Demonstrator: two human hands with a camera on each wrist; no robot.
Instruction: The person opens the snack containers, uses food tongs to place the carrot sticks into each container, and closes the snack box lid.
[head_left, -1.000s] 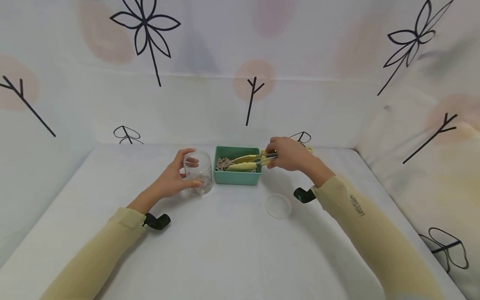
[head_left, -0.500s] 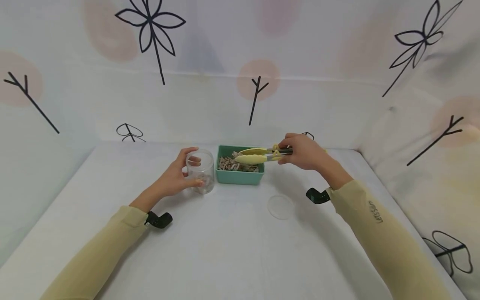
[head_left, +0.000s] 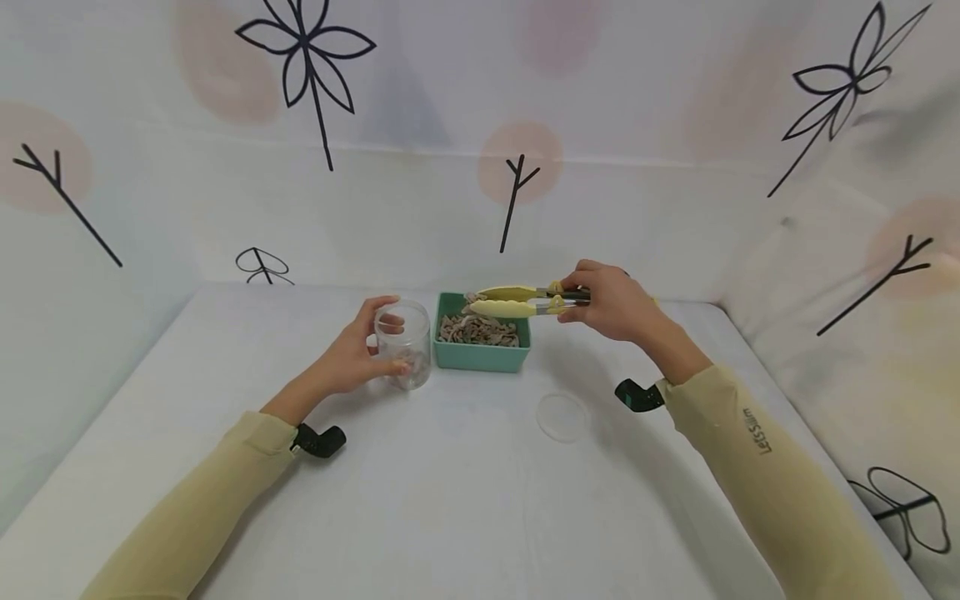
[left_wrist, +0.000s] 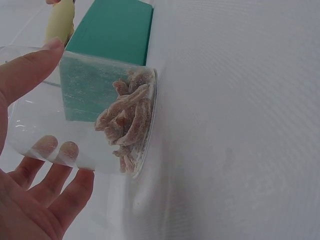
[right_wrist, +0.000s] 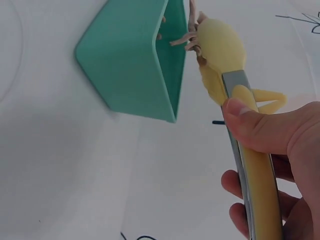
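Note:
My left hand (head_left: pixel 348 350) grips a clear jar (head_left: pixel 405 333) standing on the table, thumb in front and fingers behind. Brownish strips (left_wrist: pixel 127 117) lie at the bottom of the jar in the left wrist view. To its right stands a green rectangular box (head_left: pixel 482 358) holding more such strips (head_left: pixel 476 330). With my right hand (head_left: pixel 611 302) I hold yellow-tipped metal tongs (head_left: pixel 517 300) above the box. In the right wrist view, a few strips (right_wrist: pixel 190 39) stick out from between the tongs' tips, over the box's opening.
A round clear lid (head_left: pixel 562 417) lies flat on the white table (head_left: pixel 450 492), in front of the box and to its right. Behind the table hangs a pale cloth (head_left: pixel 405 208) with flower and twig prints.
The tongs have risen out of the box and shifted right, lifting some strips between their tips. My left hand and the jar keep their place.

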